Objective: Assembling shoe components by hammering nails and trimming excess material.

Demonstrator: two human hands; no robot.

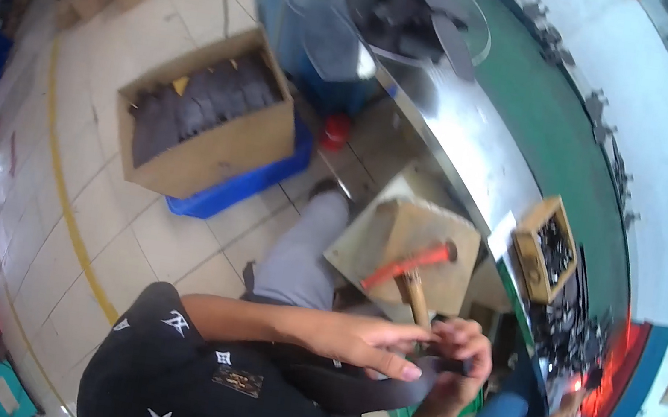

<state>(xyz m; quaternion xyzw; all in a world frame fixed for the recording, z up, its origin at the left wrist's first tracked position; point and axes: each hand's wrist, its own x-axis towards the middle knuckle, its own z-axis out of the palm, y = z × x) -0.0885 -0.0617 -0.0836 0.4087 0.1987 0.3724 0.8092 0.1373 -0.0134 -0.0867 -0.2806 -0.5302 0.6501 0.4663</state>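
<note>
L hand point(382, 347) was part-open, thumb out, couldn't tell if holding anything; R hand point(468, 349) had fingers curled round a small dark pc point(457, 367). Red-headed hammer point(411, 267) was over tan block point(448, 282), handle end nr both hands.

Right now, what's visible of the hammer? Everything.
The hammer has a long red head with a dark end at upper right, and a tan, wood-looking handle. It appears to lie on a tan block. The handle's lower end disappears near the left hand and right hand; contact can't be told.
</note>
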